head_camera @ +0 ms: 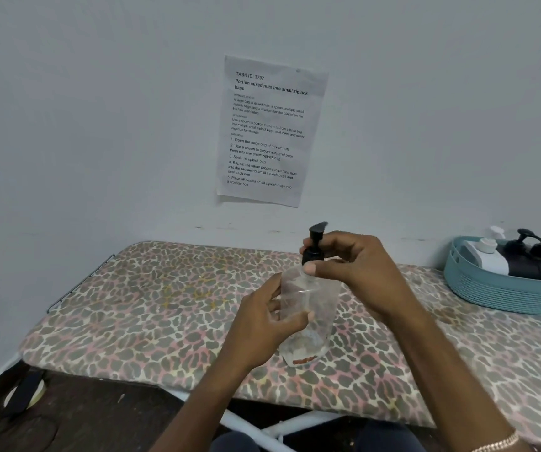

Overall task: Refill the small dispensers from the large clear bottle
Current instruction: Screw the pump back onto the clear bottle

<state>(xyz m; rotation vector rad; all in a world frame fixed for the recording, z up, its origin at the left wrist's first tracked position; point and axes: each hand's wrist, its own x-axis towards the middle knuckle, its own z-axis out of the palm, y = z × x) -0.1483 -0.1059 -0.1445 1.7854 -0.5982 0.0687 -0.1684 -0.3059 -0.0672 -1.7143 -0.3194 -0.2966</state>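
Nearest the camera, both forearms reach forward over the edge of the leopard-print ironing board (151, 305), with a chain bracelet (497, 443) on the right wrist. The left hand (264, 316) wraps the body of the clear pump bottle (314, 321) from its left side, fingers curled round it and thumb across the front. The bottle stands roughly upright, low over the board near its front edge; whether its base touches the cover cannot be told.

Above it, the right hand (357, 272) arches over the neck, its thumb and fingers pinching the collar of the black pump (314, 243).

The bottle looks nearly empty, so probably light. Its thin clear wall would likely flex under a hard squeeze and may be slick. The mid-body is the sensible place to steady it, and the ribbed collar the place to twist.

Farther right, a teal basket (497, 291) holds black dispensers (536, 252) and a white one (487, 256). A printed sheet (269, 132) hangs on the wall behind.
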